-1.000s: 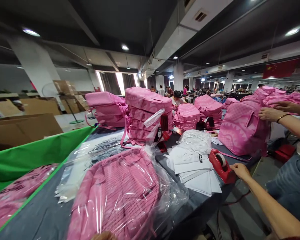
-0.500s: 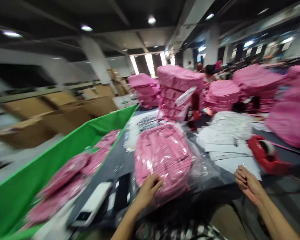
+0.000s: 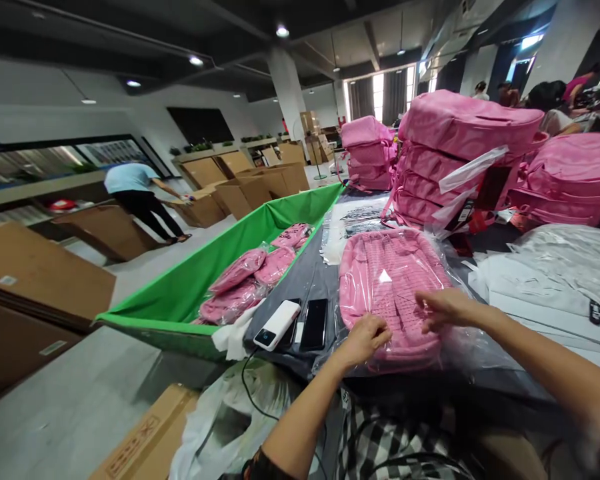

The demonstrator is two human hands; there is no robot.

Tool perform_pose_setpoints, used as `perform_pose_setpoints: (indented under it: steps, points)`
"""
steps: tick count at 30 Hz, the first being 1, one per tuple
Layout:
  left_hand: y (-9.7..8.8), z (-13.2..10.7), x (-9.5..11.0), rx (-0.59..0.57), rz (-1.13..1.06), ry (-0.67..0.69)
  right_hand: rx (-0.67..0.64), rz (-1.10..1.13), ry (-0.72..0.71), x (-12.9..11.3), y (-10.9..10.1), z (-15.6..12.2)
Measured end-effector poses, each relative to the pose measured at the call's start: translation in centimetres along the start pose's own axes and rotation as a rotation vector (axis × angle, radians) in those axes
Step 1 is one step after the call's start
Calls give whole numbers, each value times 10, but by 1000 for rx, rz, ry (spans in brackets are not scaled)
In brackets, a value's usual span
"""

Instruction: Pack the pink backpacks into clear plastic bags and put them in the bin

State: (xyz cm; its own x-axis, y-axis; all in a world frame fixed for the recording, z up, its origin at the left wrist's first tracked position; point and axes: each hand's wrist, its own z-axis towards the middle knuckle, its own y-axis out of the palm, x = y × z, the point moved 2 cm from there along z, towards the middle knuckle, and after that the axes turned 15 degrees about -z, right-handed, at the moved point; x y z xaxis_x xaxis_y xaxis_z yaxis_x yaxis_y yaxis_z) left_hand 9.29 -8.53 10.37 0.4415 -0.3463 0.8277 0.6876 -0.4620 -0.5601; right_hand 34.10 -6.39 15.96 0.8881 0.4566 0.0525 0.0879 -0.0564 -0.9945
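A pink backpack [image 3: 385, 280] lies flat on the dark table in front of me, inside a clear plastic bag [image 3: 457, 347]. At its near left edge is my left hand [image 3: 366, 339], fingers curled closed on the plastic. My right hand [image 3: 443, 310] is over the backpack's right half, fingers apart and pointing left, with nothing visible in them. Whether those fingertips touch the plastic I cannot tell. Left of the backpack lie a black phone [image 3: 315, 323] and a white power bank [image 3: 277, 325] with a cable.
A green-walled bin [image 3: 170, 300] at the left holds several bagged pink backpacks [image 3: 237, 300]. Stacked pink backpacks [image 3: 465, 140] stand behind, white sheets [image 3: 540, 293] at right. A cardboard box [image 3: 147, 433] is below left. A person [image 3: 133, 193] bends over cartons far left.
The view has swung left, showing more of the bin and floor. My right hand has come from beside the white sheets to over the backpack. My left hand stays at its near edge.
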Motion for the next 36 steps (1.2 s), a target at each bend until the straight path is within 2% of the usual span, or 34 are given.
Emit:
perform_pose_setpoints:
  steps: [3, 6, 10, 13, 15, 17, 20, 23, 24, 26, 28, 29, 31, 33, 35, 36]
  points:
    - [0, 1, -3, 6, 3, 7, 77, 3, 182, 11, 0, -16]
    - [2, 1, 0, 13, 51, 12, 156, 81, 148, -6, 5, -37]
    - [-1, -13, 15, 14, 217, 89, 14, 114, 89, -36, 20, -42]
    - [-13, -37, 21, 69, 447, 169, -50, 116, 97, -38, 24, -34]
    - [-27, -52, 16, 110, 500, 134, -57, 119, 83, -32, 25, -28]
    - [-40, -60, 8, 128, 417, 48, -50, 129, 70, -27, 27, -25]
    - [-54, -54, -5, 119, 261, -78, 32, 193, 46, -26, 33, -25]
    - [-59, -38, -14, 79, 219, -145, 265, 391, 37, -26, 42, -46]
    - [-59, -34, -16, 64, 219, -142, 379, 454, 74, -22, 44, -60]
    - [-57, -30, -19, 34, 221, -121, 610, 502, 246, -2, 50, -100]
    - [-56, -31, -25, 19, 207, -102, 762, 422, 520, 31, 54, -154]
    - [-57, -32, -31, 28, 183, -85, 790, 353, 679, 52, 55, -184]
    - [-60, -31, -48, 57, 114, -37, 753, 205, 1038, 95, 55, -251]
    - [-63, -24, -69, 59, 76, -23, 657, 98, 1374, 133, 55, -317]
    - [-66, -18, -83, 87, 69, -16, 574, 71, 1592, 160, 57, -367]
    - [-67, -16, -86, 90, 71, -13, 549, 87, 1643, 169, 61, -384]
